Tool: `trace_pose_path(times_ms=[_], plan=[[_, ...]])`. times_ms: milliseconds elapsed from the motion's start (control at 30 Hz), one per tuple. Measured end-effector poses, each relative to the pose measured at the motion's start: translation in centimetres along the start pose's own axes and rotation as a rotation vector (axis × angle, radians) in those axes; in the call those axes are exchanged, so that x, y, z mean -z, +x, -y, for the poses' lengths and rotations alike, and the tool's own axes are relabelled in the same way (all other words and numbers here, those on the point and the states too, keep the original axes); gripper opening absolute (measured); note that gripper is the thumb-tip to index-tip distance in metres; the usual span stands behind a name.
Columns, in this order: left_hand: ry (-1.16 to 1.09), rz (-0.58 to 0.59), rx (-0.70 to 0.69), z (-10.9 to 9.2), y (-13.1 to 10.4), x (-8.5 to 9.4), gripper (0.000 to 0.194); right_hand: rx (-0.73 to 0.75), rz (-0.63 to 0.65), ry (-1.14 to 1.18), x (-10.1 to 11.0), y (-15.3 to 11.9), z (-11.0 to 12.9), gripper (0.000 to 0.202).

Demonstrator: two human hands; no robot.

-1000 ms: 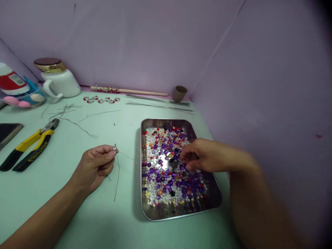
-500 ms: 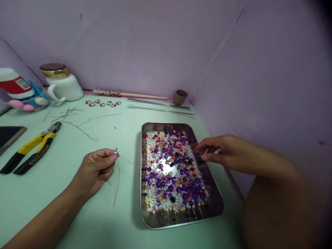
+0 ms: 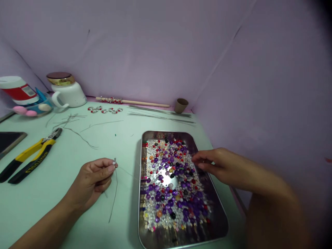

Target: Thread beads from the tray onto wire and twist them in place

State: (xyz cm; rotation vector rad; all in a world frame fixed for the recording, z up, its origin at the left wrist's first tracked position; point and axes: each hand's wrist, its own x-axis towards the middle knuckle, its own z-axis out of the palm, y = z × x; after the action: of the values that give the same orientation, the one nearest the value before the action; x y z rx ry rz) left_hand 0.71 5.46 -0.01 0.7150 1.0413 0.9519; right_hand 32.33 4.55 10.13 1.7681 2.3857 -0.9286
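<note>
My left hand [image 3: 97,176] is closed in a pinch on a thin wire [image 3: 114,197]. A small white bead [image 3: 114,163] shows at the fingertips, and the wire's loose ends hang down and stretch to the right. Right of it lies a metal tray [image 3: 220,221] full of loose beads [image 3: 169,204], mostly purple and clear, with red, black and orange ones among them. Over the tray's right rim, my right hand [image 3: 215,164] reaches in with thumb and fingers apart. Its fingertips are near the beads, and nothing shows between them.
Yellow-and-black pliers [image 3: 33,155] lie at left beside a dark flat object [image 3: 10,141]. Behind are wire scraps [image 3: 70,119], a white mug [image 3: 68,95], beaded wire pieces [image 3: 105,110], a wooden stick [image 3: 145,103], straight wires [image 3: 160,116] and a brown cup [image 3: 181,105].
The view has tilted up slightly, so everything sits lower. My right hand has moved a little left over the tray. My left hand keeps its pinch on the wire.
</note>
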Motion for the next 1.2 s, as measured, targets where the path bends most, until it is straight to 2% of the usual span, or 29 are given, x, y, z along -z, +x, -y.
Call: trace_pose_path(times_ms=[433, 600, 800, 1200], plan=[[0.007, 0.017, -0.011, 0.0, -0.2, -0.1, 0.012, 0.017, -0.051, -0.03, -1.0, 0.4, 0.3, 0.027], [0.01, 0.011, -0.004, 0.2, 0.0, 0.2, 0.011, 0.005, -0.054, -0.01, -0.5, 0.0, -0.1, 0.028], [0.02, -0.009, 0.001, 0.1, 0.1, 0.1, 0.014, -0.016, -0.12, 0.007, 0.0, -0.5, -0.4, 0.029], [0.066, 0.017, 0.023, 0.5, 0.5, 0.7, 0.015, 0.01, -0.085, 0.046, -0.2, 0.5, 0.3, 0.027]])
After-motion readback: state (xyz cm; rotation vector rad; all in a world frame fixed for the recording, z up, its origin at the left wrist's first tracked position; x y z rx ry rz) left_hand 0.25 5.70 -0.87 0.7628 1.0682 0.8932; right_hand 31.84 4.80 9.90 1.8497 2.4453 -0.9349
